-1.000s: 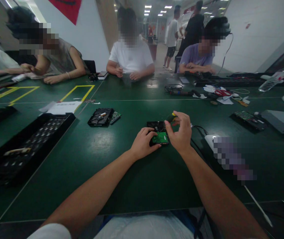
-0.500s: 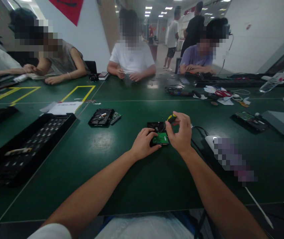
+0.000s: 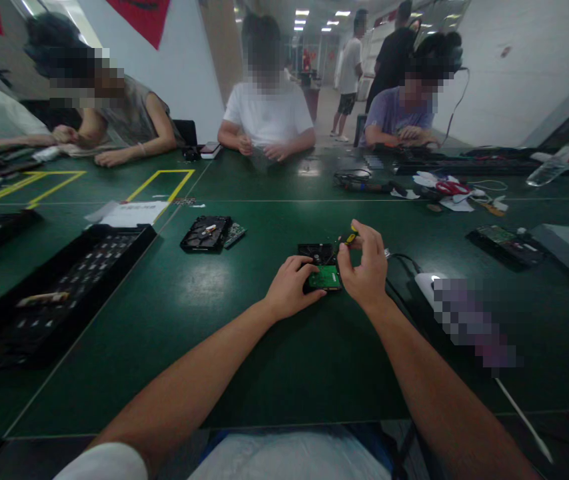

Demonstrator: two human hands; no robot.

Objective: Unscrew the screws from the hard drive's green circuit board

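Note:
A black hard drive (image 3: 317,255) with a green circuit board (image 3: 325,277) on its near end lies on the green table (image 3: 244,347) in front of me. My left hand (image 3: 290,287) rests on the drive's left side and holds it down. My right hand (image 3: 364,267) grips a small screwdriver (image 3: 349,237) with a yellow and black handle, its tip pointing down at the drive's right edge.
A second opened hard drive (image 3: 206,233) with a loose board lies to the left. A long black tray (image 3: 59,287) sits at the far left. A white device with cables (image 3: 427,280) is at my right. Several people sit across the table.
My right hand has turned a little on the screwdriver and its fingers have shifted. My left hand stays on the drive. The view has drifted slightly.

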